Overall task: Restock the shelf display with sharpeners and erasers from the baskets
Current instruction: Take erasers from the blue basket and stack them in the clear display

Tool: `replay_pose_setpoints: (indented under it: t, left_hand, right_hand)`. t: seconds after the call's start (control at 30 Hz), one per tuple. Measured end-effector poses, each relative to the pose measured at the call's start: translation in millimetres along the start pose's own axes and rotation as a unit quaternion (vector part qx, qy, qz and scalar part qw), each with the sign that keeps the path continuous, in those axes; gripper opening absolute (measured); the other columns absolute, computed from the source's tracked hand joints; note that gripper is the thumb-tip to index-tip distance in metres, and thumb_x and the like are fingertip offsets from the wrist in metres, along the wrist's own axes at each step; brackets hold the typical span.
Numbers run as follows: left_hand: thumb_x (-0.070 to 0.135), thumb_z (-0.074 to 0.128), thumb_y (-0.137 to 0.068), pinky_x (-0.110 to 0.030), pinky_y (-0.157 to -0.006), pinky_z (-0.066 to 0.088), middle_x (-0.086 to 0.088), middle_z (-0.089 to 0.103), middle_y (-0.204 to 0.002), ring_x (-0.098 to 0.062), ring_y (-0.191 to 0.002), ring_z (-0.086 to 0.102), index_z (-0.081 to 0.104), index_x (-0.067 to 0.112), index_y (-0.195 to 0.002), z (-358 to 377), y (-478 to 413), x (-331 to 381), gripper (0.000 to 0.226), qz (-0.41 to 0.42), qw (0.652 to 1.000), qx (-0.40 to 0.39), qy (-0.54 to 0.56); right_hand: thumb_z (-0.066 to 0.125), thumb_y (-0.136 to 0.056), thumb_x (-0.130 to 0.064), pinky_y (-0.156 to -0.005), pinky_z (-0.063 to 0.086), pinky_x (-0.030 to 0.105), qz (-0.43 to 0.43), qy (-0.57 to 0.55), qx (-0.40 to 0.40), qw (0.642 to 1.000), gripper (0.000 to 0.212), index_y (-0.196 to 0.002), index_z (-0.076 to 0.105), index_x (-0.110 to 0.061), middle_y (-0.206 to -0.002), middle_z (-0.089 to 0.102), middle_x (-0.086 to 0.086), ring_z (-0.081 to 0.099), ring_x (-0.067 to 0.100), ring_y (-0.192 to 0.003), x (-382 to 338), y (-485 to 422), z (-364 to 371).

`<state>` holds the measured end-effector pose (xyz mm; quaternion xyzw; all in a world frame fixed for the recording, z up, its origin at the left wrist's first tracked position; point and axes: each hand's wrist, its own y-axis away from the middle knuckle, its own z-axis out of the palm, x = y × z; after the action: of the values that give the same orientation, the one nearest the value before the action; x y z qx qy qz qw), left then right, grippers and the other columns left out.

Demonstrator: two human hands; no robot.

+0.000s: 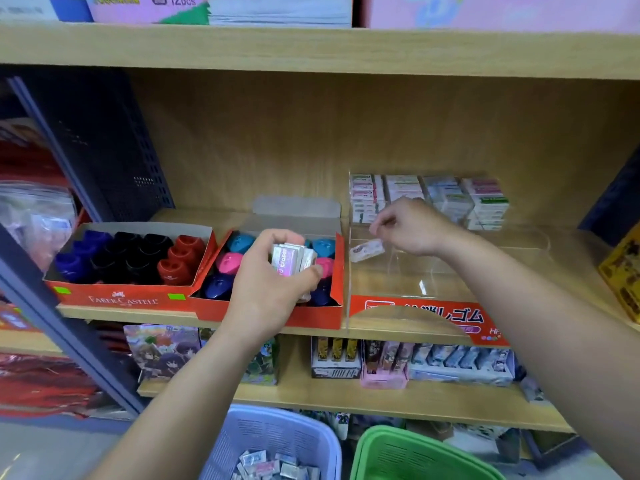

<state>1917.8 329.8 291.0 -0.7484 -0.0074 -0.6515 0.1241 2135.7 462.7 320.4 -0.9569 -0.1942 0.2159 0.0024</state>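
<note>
My left hand (266, 282) grips eraser stack (292, 259) left of acrylic tray (467, 268) as ready supply; right hand (415, 226) over tray, fingers (384, 221) curled, grip unclear; one eraser (367, 250) inside tray.

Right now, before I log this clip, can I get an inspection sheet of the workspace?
Surface: wooden shelf, carrying display boxes.
Job's things: eraser stack in hand; single eraser inside clear display box; Faber-Castell box and second red box hold sharpeners; blue basket holds erasers; green basket, contents out of view.
Clutter: yellow box at right edge.
Hands: left hand grips the eraser stack; right hand over the clear display box, grip unclear.
Cables: nothing seen.
Surroundings: card packs on lower shelf; dark perforated panel at left.
</note>
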Motion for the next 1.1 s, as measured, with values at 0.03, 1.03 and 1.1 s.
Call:
replay_pose_setpoints:
  t: [0.03,1.03,1.1]
  left_hand:
    - [0.004,0.080,-0.082,-0.020,-0.059,0.055,-0.022,0.070,-0.094,-0.035,-0.082,0.069,0.059,0.021,-0.103,1,0,-1,0.034,0.000,1.000,-0.003,0.007]
    - [0.008,0.078,-0.086,-0.035,-0.073,0.062,-0.008,0.072,-0.101,-0.020,-0.084,0.073,0.064,0.022,-0.114,40,39,24,0.034,-0.038,0.992,-0.030,0.119]
    - [0.006,0.076,-0.088,-0.034,-0.071,0.062,-0.011,0.071,-0.105,-0.019,-0.086,0.074,0.062,0.021,-0.117,36,33,20,0.036,-0.050,0.991,-0.022,0.120]
  right_hand:
    - [0.057,-0.098,-0.018,-0.097,0.050,0.030,0.000,0.022,0.003,1.000,0.022,-0.105,0.078,-0.017,-0.112,0.073,-0.007,0.066,0.010,-0.104,0,2,-1]
    - [0.070,-0.088,0.003,-0.074,0.062,0.036,0.003,-0.539,-0.033,0.842,0.032,-0.115,0.066,-0.015,-0.096,0.075,0.006,0.074,0.020,-0.087,-44,127,10]
    - [0.068,-0.088,0.006,-0.070,0.062,0.034,0.037,-0.544,0.002,0.838,0.030,-0.113,0.064,-0.010,-0.099,0.075,0.009,0.075,0.023,-0.087,-41,117,6]
